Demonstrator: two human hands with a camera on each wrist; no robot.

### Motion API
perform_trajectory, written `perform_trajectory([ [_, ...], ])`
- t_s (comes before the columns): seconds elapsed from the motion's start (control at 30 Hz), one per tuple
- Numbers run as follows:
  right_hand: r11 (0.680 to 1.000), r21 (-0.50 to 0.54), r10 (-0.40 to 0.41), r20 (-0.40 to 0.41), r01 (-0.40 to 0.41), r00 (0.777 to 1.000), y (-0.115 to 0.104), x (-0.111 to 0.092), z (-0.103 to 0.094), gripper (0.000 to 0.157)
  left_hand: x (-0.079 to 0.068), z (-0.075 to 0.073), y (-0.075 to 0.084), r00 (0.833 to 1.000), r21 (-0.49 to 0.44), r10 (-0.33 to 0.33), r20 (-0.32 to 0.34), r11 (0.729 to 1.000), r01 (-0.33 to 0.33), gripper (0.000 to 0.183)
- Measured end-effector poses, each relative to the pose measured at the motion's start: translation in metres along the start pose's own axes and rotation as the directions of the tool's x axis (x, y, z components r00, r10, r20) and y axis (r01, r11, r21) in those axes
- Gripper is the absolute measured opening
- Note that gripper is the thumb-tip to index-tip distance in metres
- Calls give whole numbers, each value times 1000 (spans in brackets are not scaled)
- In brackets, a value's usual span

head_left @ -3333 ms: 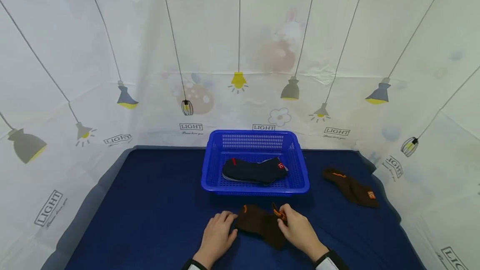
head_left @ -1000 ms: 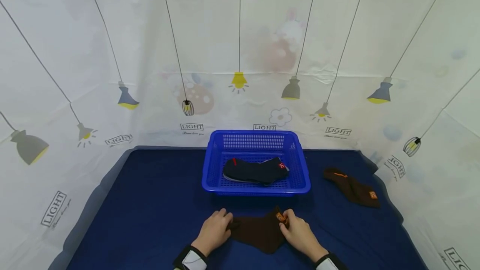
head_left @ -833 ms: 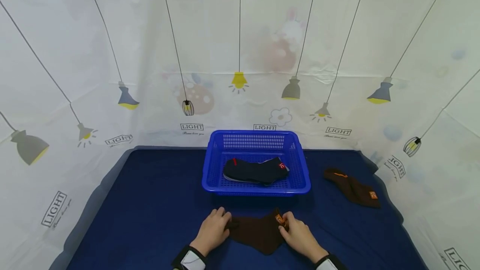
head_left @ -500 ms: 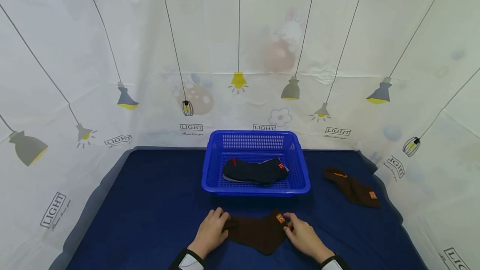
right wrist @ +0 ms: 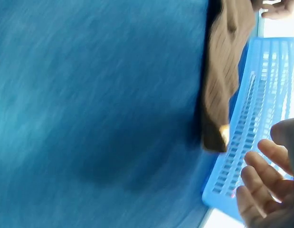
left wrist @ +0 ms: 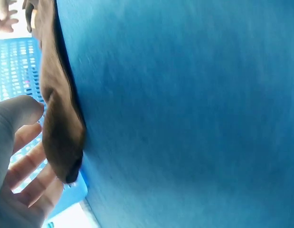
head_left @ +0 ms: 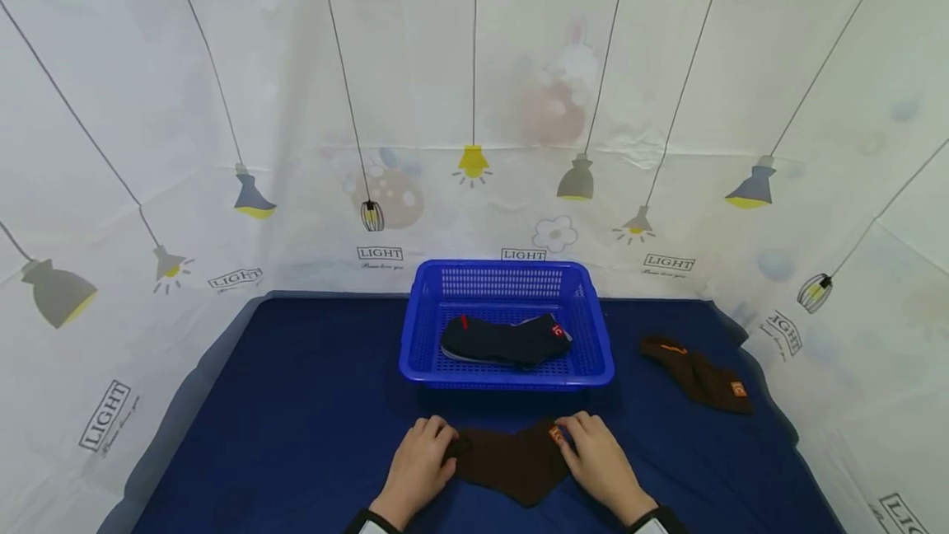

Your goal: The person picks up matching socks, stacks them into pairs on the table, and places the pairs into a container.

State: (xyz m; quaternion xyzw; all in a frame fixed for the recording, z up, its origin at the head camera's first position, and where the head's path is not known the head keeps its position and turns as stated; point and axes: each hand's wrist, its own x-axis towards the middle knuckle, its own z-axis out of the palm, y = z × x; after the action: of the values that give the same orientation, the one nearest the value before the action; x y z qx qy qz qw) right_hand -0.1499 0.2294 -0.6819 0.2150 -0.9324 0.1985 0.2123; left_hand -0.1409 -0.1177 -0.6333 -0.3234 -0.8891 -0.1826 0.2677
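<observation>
In the head view a brown sock (head_left: 511, 461) lies on the dark blue cloth, toe to the left, with an orange label at its cuff. My left hand (head_left: 418, 461) is at the toe, fingers extended against it. In the left wrist view, the thumb lies on one side of the sock (left wrist: 61, 123) and the fingers pass behind its toe. At the cuff my right hand (head_left: 599, 461) hovers with loosely bent fingers by the label. The right wrist view shows those fingers (right wrist: 260, 183) apart from the sock (right wrist: 218, 90), holding nothing.
A blue plastic basket (head_left: 426, 303) stands just beyond the hands, holding dark socks (head_left: 504, 342) with red marks. Another brown sock (head_left: 697, 373) lies to the right on the cloth (head_left: 296, 402). A white printed sheet (head_left: 460, 39) encloses the back and sides.
The sock has been turned and laid flat, bringing its label face up. My right hand has let go of the cuff and its fingers have loosened. The left hand has shifted slightly left.
</observation>
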Motion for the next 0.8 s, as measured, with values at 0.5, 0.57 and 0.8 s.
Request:
perform_trajectory([
  [0.5,993,117,-22,242,-6,970,-78,14,-49,39,3,-19,31,978,109,-127,168,988,109,38],
  [0.57,996,87,-5,278,-20,960,-82,15,-53,43,4,-20,32,973,122,-138,187,986,116,38],
  [0.8,1000,17,-15,288,10,958,-84,16,-54,51,8,-20,33,963,147,-157,221,981,126,40],
])
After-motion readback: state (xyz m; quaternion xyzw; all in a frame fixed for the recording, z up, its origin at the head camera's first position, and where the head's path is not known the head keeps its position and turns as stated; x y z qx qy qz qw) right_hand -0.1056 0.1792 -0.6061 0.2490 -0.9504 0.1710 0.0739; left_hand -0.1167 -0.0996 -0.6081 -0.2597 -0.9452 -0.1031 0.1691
